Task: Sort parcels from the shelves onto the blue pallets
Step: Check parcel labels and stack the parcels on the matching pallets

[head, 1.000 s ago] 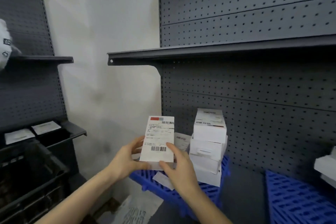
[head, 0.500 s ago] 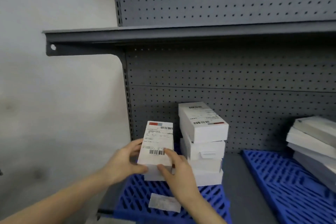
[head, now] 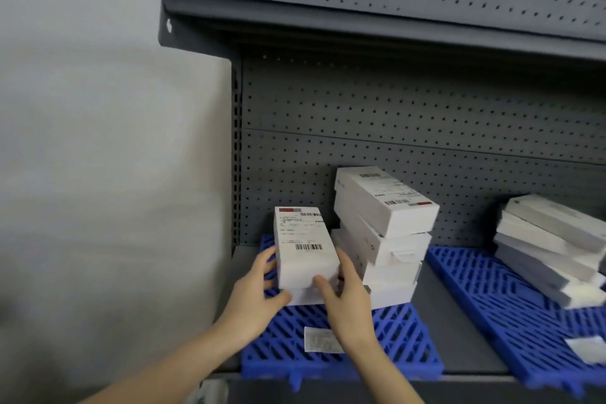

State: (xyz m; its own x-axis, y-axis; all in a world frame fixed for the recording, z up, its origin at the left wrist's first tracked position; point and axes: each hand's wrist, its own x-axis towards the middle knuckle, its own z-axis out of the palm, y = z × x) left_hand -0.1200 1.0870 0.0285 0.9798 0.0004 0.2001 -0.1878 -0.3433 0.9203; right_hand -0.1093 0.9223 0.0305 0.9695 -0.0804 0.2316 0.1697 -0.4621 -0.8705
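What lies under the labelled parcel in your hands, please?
Another white box, only its front edge showing, lies under the parcel on the left blue pallet. The parcel covers its top, so whether they touch cannot be told.

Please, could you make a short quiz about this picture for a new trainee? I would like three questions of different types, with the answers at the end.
1. True or false: only the right hand holds the labelled parcel.
2. The labelled parcel is: A) left of the tall stack, over the left blue pallet; B) on the right blue pallet; C) on the upper shelf.
3. What lies flat on the front of the left blue pallet, beside the right wrist?

Key: 1. False, the left hand grips it too. 2. A. 3. A paper slip.
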